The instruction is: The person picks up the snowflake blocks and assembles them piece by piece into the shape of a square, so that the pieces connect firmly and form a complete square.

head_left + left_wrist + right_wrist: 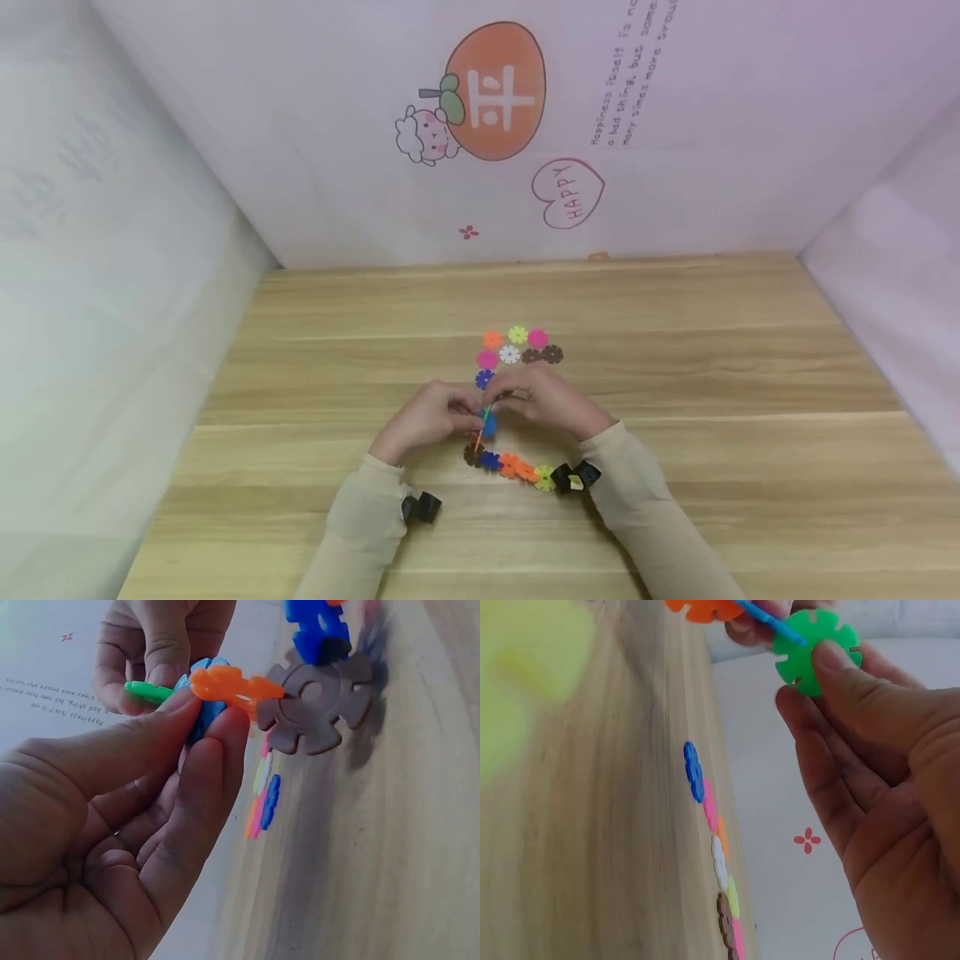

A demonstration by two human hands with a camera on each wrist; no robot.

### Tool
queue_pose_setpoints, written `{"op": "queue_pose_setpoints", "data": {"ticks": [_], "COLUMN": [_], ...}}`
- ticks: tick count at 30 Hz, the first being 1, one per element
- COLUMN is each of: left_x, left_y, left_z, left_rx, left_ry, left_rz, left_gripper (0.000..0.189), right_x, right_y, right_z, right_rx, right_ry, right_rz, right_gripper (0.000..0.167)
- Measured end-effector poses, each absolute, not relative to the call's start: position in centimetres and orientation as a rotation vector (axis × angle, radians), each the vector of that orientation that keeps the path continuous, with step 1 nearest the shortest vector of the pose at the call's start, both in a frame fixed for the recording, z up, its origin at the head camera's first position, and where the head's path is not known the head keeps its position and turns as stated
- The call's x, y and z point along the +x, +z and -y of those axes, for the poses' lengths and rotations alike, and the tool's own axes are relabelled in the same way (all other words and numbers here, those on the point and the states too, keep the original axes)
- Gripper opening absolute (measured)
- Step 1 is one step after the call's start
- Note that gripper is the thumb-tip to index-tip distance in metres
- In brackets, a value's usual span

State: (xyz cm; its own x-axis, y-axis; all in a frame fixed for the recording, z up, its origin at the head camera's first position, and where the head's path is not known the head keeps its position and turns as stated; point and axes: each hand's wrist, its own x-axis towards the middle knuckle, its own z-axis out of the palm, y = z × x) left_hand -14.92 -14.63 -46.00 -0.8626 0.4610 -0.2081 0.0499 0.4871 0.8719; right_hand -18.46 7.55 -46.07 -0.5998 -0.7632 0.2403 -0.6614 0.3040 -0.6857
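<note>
My left hand pinches a light blue snowflake disc between thumb and fingers. Opposite it, my right hand pinches a green snowflake disc, slotted edge to edge with the light blue one. From the light blue disc, a chain of joined plastic discs runs through an orange disc, a brown disc and a dark blue disc. In the head view it carries on rightward through orange discs to a yellow disc by my right wrist.
Beyond my hands several loose discs lie flat on the wooden table: a blue disc, a white disc, plus pink, orange, yellow and brown ones. White printed sheeting borders the table at the back and sides.
</note>
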Motion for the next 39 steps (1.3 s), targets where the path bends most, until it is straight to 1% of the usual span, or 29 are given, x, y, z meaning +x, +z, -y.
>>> {"op": "queue_pose_setpoints", "data": {"ticks": [11, 18, 21, 27, 34, 39], "left_x": [-14.5, -14.6, -14.7, -14.7, -14.6, -14.7], "left_y": [-45.9, -45.8, -45.9, -46.0, -46.2, -46.1], "left_z": [14.5, 14.5, 14.6, 14.6, 14.7, 15.0], "left_rx": [0.423, 0.41, 0.402, 0.407, 0.384, 0.358], "left_ry": [1.364, 1.383, 1.415, 1.409, 1.399, 1.436], "left_rz": [-2.254, -2.226, -2.192, -2.208, -2.202, -2.191], "left_gripper": [0.012, 0.04, 0.046, 0.044, 0.043, 0.044], "right_x": [-18.2, -18.2, -18.2, -18.3, -18.7, -19.3], "right_y": [-45.7, -45.9, -45.9, -45.7, -46.0, -46.3], "right_z": [-8.1, -8.0, -8.0, -8.5, -10.3, -10.8], "right_rx": [-1.282, -1.297, -1.3, -1.253, -0.973, -0.914], "right_ry": [-1.189, -1.201, -1.214, -1.201, -1.142, -1.105], "right_rz": [-2.473, -2.462, -2.455, -2.477, -2.614, -2.68], "right_gripper": [0.017, 0.02, 0.021, 0.022, 0.017, 0.017]}}
